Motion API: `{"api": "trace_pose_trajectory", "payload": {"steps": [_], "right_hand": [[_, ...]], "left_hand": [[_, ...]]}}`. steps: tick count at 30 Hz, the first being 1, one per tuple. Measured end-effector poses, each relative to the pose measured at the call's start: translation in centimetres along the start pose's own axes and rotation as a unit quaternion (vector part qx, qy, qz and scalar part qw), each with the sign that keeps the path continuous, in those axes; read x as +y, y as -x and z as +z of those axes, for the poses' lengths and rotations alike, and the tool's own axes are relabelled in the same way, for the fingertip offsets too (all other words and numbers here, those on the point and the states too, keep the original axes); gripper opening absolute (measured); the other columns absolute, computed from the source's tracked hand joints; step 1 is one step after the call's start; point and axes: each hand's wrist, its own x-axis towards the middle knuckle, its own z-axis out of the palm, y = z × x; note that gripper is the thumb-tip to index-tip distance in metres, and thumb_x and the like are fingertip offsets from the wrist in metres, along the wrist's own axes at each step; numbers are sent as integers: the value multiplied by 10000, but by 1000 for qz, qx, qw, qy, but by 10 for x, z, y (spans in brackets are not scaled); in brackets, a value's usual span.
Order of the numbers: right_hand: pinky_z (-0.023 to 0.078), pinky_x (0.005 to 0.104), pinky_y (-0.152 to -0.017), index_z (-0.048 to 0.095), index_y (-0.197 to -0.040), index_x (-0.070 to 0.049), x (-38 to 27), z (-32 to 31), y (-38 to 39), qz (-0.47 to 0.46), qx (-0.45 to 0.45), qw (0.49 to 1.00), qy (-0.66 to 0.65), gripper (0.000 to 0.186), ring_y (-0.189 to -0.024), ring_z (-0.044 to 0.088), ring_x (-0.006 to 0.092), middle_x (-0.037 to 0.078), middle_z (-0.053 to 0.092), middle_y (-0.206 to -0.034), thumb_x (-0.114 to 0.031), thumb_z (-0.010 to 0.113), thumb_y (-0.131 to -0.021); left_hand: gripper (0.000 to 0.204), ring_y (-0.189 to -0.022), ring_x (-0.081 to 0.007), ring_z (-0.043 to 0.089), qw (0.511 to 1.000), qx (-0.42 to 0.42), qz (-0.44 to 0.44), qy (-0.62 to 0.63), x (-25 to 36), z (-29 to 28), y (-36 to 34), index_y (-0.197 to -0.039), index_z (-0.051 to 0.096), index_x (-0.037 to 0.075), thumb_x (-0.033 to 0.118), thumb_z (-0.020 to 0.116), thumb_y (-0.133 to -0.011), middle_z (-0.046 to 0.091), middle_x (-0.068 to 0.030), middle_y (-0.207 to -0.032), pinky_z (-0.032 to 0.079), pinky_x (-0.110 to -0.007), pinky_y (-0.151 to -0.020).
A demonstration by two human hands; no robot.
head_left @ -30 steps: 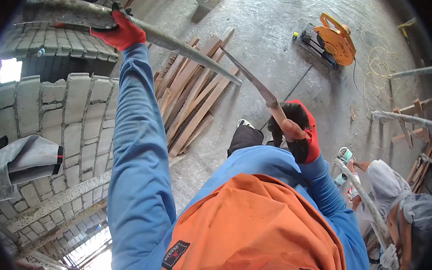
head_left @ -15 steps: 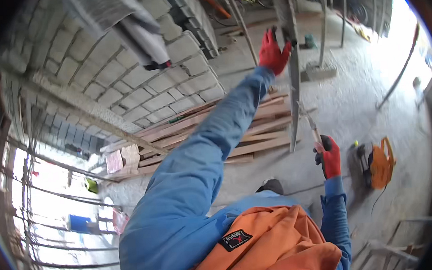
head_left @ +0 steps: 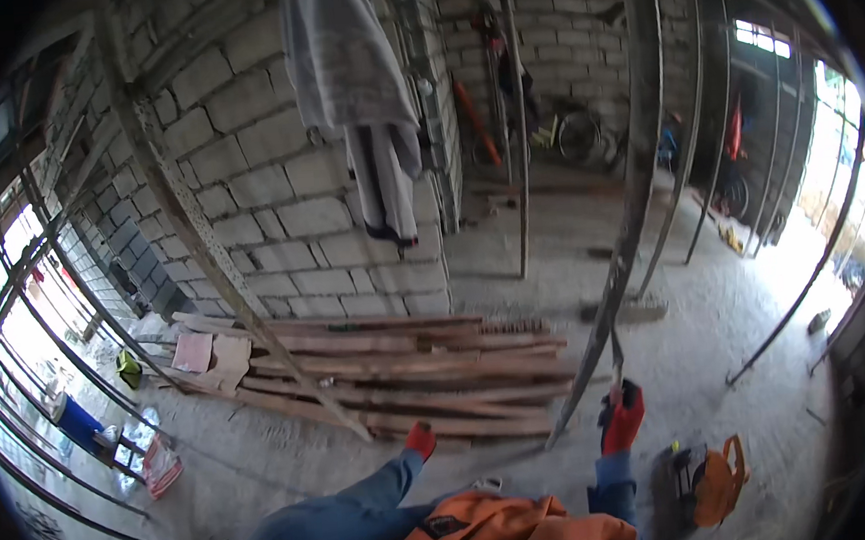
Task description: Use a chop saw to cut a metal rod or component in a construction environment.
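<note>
My right hand (head_left: pixel 620 419), in a red and black glove, is closed on a long tool (head_left: pixel 618 362) with a wooden handle and dark blade, raised against or very near a grey pole (head_left: pixel 631 246). My left hand (head_left: pixel 419 439), gloved alike, is low at centre, off that pole; its fingers are too small and dark to make out. Beyond both hands lies a pile of reddish planks (head_left: pixel 409 367) at the foot of a block wall (head_left: pixel 278 211). An orange power saw (head_left: pixel 711 481) rests on the floor right of my right arm.
A grey garment (head_left: pixel 363 134) hangs by the wall. Slim poles (head_left: pixel 521 214) stand behind and at the right. A speckled beam (head_left: pixel 199 236) slants down at the left, near rebar, a blue drum (head_left: pixel 77 420) and plastic bags (head_left: pixel 160 460). Bicycles (head_left: pixel 579 134) stand at the back.
My view has turned left and lifted toward the wall and poles. My left hand has left the grey pole and dropped low; my right hand still holds the tool.
</note>
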Motion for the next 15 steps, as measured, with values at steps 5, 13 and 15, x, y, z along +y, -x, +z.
{"api": "trace_pose_trajectory", "payload": {"steps": [5,13,15], "right_hand": [[469,286,-650,580,-1105,7,-7,5,-12,-127,29,977,171,214,-689,545,125,58,609,-829,-149,588,-958],[423,248,-423,521,-1103,-48,25,8,-10,-5,155,988,-8,207,-519,511,95,43,570,-871,-85,607,-919],[438,253,-428,518,-1092,-41,18,14,-7,2,127,992,-9,218,-530,524,101,38,563,-824,-93,624,-908]], "left_hand": [[303,-1024,-427,616,995,-34,-77,57,-27,-9,-23,-1049,628,62,285,543,-861,657,-242,-1063,505,-483,-866],[221,-995,-473,575,980,-34,-46,193,28,4,-52,-985,587,54,247,516,-905,625,-267,-995,467,-500,-784],[199,-944,-475,582,981,-40,32,188,70,2,-49,-1029,571,55,202,554,-895,632,-244,-966,483,-470,-768]]}}
